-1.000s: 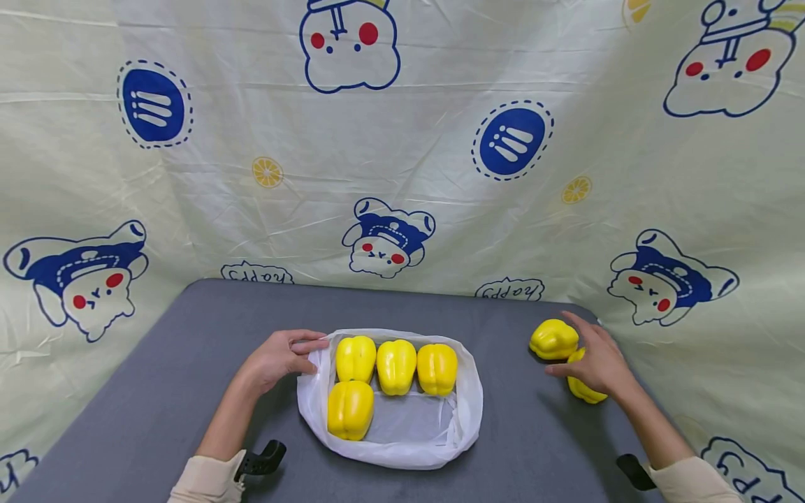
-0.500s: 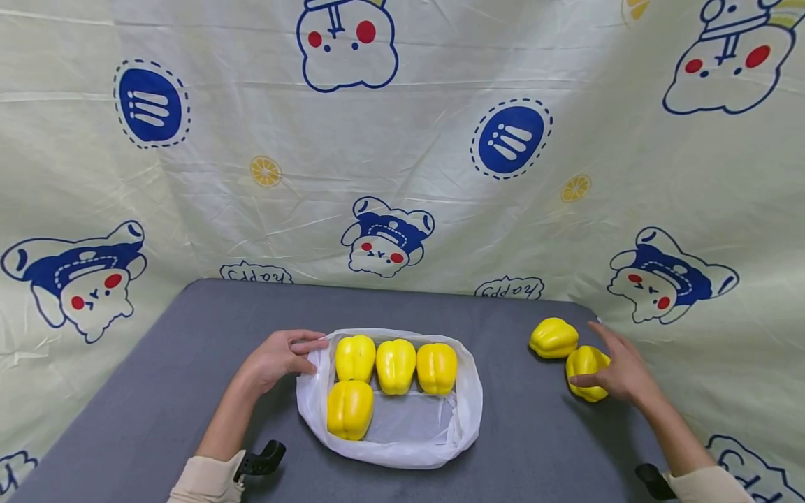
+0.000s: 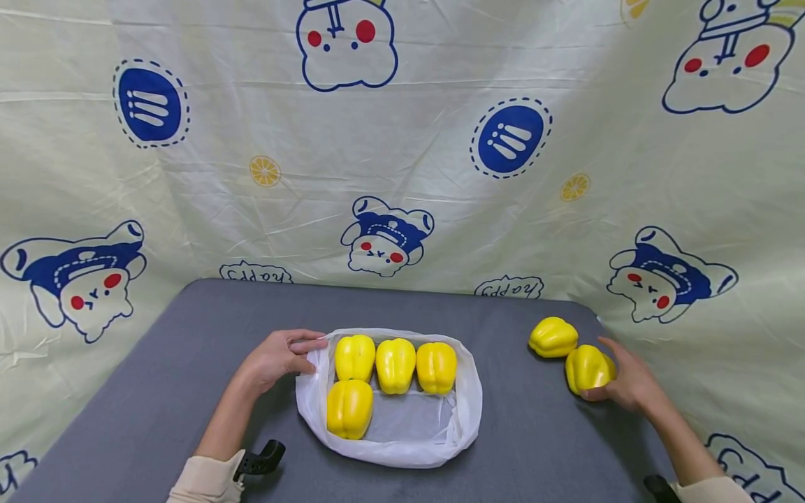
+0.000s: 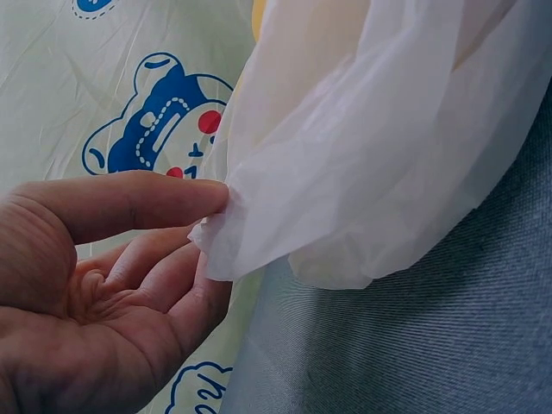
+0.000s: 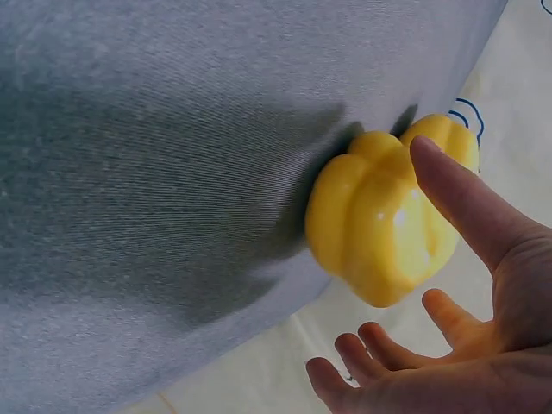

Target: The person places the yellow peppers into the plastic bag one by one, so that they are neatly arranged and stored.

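A white plastic bag (image 3: 468,412), its rim rolled wide, stands mid-table with several yellow bell peppers (image 3: 395,367) inside. My left hand (image 3: 272,361) pinches the bag's left edge between thumb and fingers; the left wrist view shows the thin film (image 4: 345,164) caught there. On the right, two more yellow bell peppers lie close together. My right hand (image 3: 632,381) is spread at the nearer bell pepper (image 3: 588,370). In the right wrist view its thumb (image 5: 466,203) overlaps that pepper, with the other fingers apart from it; whether the thumb touches, I cannot tell.
The farther yellow bell pepper (image 3: 553,337) lies just behind and left of the nearer one. Grey cloth covers the table (image 3: 509,447). A printed pale curtain (image 3: 440,154) hangs behind the table's back edge and along its sides.
My right hand has moved right and slightly nearer, off from over the two loose peppers to the right side of the nearer one. My left hand keeps its place on the bag.
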Demonstrator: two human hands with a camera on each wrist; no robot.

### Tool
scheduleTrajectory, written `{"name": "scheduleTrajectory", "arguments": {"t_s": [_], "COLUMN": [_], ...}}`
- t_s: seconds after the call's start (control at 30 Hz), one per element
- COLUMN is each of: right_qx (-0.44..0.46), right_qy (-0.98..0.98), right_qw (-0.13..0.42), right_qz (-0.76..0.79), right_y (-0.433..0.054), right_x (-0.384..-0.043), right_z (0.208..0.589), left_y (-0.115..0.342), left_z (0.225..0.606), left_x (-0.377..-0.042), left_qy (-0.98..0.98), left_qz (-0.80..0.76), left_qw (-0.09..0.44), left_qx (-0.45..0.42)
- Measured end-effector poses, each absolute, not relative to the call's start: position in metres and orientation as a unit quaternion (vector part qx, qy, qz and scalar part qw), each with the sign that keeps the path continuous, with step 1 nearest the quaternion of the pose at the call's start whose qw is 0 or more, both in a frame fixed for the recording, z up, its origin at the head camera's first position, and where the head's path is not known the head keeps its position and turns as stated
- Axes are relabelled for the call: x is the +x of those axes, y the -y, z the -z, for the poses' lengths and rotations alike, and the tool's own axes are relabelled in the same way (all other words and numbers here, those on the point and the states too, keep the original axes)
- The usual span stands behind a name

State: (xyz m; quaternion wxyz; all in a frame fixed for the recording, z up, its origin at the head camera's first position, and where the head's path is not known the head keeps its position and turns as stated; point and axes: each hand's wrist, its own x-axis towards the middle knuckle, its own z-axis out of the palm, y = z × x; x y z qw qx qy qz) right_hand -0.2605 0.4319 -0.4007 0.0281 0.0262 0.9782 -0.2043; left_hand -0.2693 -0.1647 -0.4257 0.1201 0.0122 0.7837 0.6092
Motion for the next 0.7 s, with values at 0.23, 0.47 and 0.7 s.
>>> {"name": "scheduleTrajectory", "arguments": {"t_s": [0.23, 0.47, 0.7], "right_qx": [0.033, 0.051, 0.038], "right_qy": [-0.977, -0.975, -0.976], "right_qw": [0.031, 0.047, 0.037], "right_qz": [0.206, 0.211, 0.210], "right_y": [-0.4355, -0.4352, -0.4350], "right_x": [-0.2557, -0.2542, -0.2515], "right_z": [0.4073, 0.4074, 0.4072], "left_y": [0.1630, 0.1620, 0.1618], "left_z": [0.4242, 0.4260, 0.4264], "left_x": [-0.2696, -0.2704, -0.2700], "left_qy": [-0.786, -0.786, -0.788], "left_qz": [-0.606, -0.606, -0.604], "left_qw": [0.122, 0.120, 0.121], "left_qx": [0.013, 0.013, 0.016]}}
